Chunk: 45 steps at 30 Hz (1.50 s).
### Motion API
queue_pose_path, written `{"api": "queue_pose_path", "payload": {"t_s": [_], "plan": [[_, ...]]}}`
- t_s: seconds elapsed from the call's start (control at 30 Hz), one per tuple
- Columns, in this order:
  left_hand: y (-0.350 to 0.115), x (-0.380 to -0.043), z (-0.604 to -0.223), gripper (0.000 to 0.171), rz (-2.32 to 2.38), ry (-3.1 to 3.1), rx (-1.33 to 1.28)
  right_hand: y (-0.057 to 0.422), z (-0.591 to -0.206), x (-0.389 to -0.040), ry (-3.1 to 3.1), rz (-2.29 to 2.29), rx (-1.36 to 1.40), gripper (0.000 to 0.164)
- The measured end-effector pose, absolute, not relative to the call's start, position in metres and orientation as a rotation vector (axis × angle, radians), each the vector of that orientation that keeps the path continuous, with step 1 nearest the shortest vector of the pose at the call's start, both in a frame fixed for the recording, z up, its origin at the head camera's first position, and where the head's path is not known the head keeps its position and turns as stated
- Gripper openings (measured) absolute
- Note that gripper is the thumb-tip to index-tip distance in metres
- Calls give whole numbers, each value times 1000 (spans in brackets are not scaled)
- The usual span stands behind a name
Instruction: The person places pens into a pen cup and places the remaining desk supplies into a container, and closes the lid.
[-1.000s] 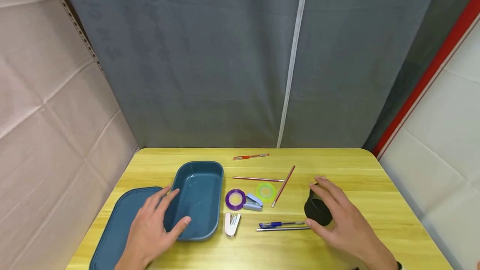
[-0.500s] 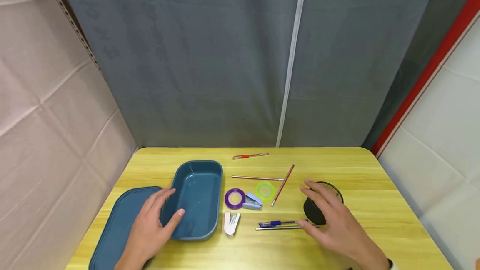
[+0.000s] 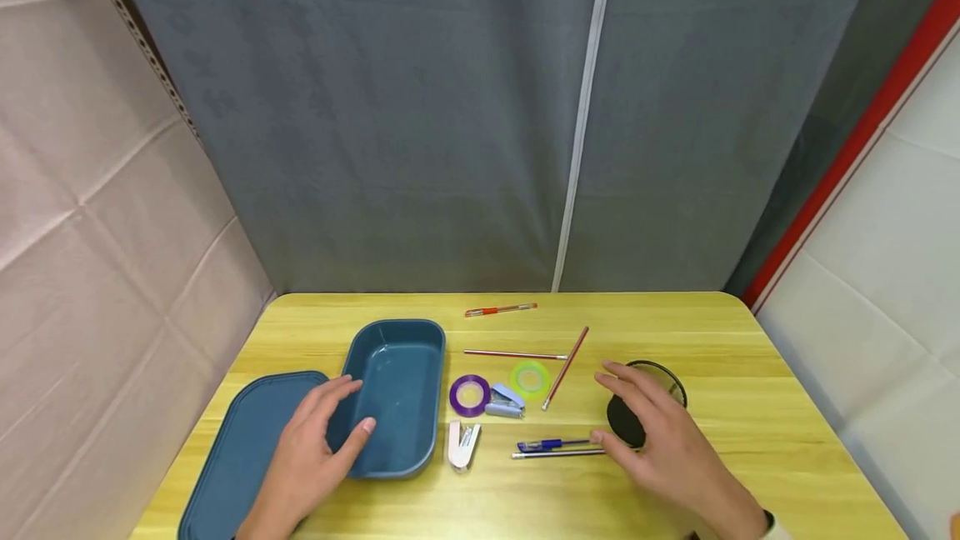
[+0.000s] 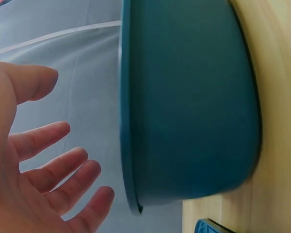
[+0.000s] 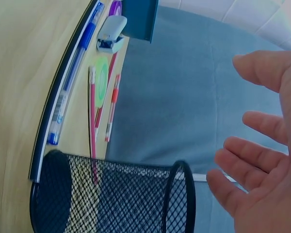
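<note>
My left hand [image 3: 311,452] hovers with spread fingers over the left rim of a teal plastic box [image 3: 397,419]. In the left wrist view, a gap separates that hand [image 4: 43,179] from the box wall [image 4: 189,107]. My right hand [image 3: 667,448] is held apart from a black mesh pen cup [image 3: 625,423], partly covering it in the head view. The right wrist view shows the cup [image 5: 126,194] standing upright beside my relaxed fingers [image 5: 247,155]. A blue pen [image 3: 551,445] and a silver pencil [image 3: 555,454] lie left of my right thumb. Nothing is held.
A teal lid [image 3: 232,448] lies under the left forearm. Mid-table are a white stapler [image 3: 462,446], a light-blue stapler [image 3: 506,403], purple tape [image 3: 455,398], green tape [image 3: 516,379], and two red pencils [image 3: 510,354]. A red pen [image 3: 501,310] lies near the back edge.
My right hand has shifted slightly left and the pen cup's rim now shows clearly beyond its fingers. My left hand has barely moved. The small items stay where they were.
</note>
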<state>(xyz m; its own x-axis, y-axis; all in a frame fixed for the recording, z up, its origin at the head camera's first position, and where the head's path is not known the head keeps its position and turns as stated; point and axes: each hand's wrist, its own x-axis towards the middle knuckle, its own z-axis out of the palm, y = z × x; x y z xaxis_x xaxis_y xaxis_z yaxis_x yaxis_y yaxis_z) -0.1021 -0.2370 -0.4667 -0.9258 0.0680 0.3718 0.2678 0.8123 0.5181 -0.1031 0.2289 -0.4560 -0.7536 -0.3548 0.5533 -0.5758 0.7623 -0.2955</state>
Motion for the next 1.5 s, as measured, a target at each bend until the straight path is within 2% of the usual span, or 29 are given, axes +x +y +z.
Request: {"api": "queue_pose_path", "payload": {"t_s": [0.73,1.03,1.5], "plan": [[-203,-99,-463,43,-870,-2565,-473,252,-463,-120,-2587,511,561,55],[-185,-101,-464,44,-918,-2558,-604,262,-470,-126,-2574,469,600,56],[-154,-108,-472,42,-1041,-2549,-772,270,-477,-127,-2676,500,503,59]]}}
